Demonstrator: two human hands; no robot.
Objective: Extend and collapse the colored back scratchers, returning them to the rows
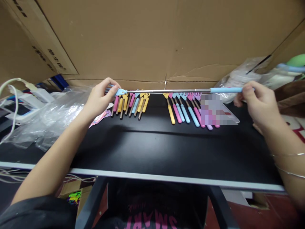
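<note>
A blue telescopic back scratcher point(225, 90) is drawn out level above the table, its thin metal rod spanning between both hands. My left hand point(101, 98) pinches its blue claw head. At the other end, my right hand point(259, 103) closes round the tip of the blue handle. Behind and below the rod lie two groups on the table. On the left are claw-headed metal rods point(122, 109) with loose pink, yellow and blue handles point(135, 105) among them. Several back scratchers with handles fitted point(171, 114) lie on the right, in yellow, pink, blue and purple.
A black table point(152, 149) with a pale front edge is backed by a cardboard wall point(143, 38). Clear plastic bags point(57, 111) and white cables point(16, 101) crowd the left. A clear bag with a cup point(245, 78) stands back right. Pixelation covers something on the right.
</note>
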